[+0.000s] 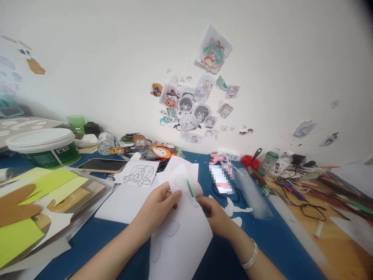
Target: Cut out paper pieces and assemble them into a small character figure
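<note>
My left hand (pixel 164 200) pinches a white sheet of paper (pixel 183 241) near its top, with the thumb on the face. Pencil outlines of a long curved shape and two ovals (pixel 173 228) are drawn on the sheet. My right hand (pixel 214 214) is closed at the sheet's right edge, its fingers partly behind the paper. From it a slim green blade (pixel 190 188), apparently of scissors, lies over the paper along the curved outline; the handles are hidden. White paper cutouts (pixel 233 208) lie right of my right hand. A line drawing (pixel 140 174) rests beyond my left hand.
A dark phone (pixel 101 165) and a white-lidded tub (pixel 43 146) stand at the left, behind coloured papers (pixel 62 182). A lit phone (pixel 221 179), a clear plastic sheet (pixel 252 192) and bottles (pixel 269 161) are at the right. Cutout drawings (pixel 201 112) cover part of the wall.
</note>
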Tool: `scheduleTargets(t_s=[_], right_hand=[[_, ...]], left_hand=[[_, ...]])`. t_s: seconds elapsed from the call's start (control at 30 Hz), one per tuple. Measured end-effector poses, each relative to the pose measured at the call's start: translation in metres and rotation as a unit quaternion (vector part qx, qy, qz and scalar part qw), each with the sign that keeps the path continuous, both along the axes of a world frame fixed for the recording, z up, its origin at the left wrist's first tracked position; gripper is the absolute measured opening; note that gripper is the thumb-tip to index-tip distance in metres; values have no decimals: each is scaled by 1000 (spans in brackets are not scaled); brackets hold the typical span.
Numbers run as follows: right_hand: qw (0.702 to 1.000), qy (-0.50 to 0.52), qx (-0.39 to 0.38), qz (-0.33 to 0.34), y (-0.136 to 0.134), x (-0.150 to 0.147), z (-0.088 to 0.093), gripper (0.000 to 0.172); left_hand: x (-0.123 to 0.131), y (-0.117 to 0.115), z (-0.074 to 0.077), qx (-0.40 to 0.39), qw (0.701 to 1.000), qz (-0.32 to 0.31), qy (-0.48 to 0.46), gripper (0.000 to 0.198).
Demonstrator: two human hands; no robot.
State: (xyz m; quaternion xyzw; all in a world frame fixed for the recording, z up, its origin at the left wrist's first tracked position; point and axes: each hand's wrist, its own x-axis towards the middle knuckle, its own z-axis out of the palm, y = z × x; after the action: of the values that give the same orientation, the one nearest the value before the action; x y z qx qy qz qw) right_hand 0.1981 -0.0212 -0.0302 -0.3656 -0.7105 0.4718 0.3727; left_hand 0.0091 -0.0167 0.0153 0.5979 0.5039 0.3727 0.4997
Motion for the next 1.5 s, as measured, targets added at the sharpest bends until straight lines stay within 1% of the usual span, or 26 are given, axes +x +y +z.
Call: scheduleTargets(t_s=[0.2, 0.33, 0.5, 0.7, 0.83, 0.93, 1.0, 1.17, 1.33, 1.5], right_hand=[[1000, 1, -5, -5, -1, -1, 1, 37], [1000, 0, -9, -7, -1, -1, 0, 36], [1000, -3, -2, -13, -3, -4, 4, 33], [1000, -1, -12, -9, -4, -5, 7, 32], [1000, 1, -11, -12, -4, -5, 8, 32], [1000, 7, -15, -8, -4, -4, 8, 29], [1000, 15, -18, -4, -4, -3, 6, 31], [999, 35, -25, -2, -2, -1, 1, 35], [999, 39, -30, -2, -4, -4, 9, 34], [1000, 18, -12, -18, -6, -7, 16, 29]], left_hand=[[0, 1, -4, 9, 1000, -8, 9, 28], [1, 0, -2, 6, 1000, -4, 6, 26], [1, -1, 1, 8, 1000, -1, 9, 26], [0, 0, -2, 3, 1000, -4, 14, 26], [0, 1, -2, -19, 1000, -13, -9, 25], [-1, 0, -2, -55, 996, -37, -53, 25], [-1, -1, -2, -72, 993, -51, -73, 26], [0, -2, -5, -70, 995, -54, -52, 30], [1, -3, -7, -72, 994, -54, -55, 31], [1, -3, -3, -92, 992, -63, -51, 32]])
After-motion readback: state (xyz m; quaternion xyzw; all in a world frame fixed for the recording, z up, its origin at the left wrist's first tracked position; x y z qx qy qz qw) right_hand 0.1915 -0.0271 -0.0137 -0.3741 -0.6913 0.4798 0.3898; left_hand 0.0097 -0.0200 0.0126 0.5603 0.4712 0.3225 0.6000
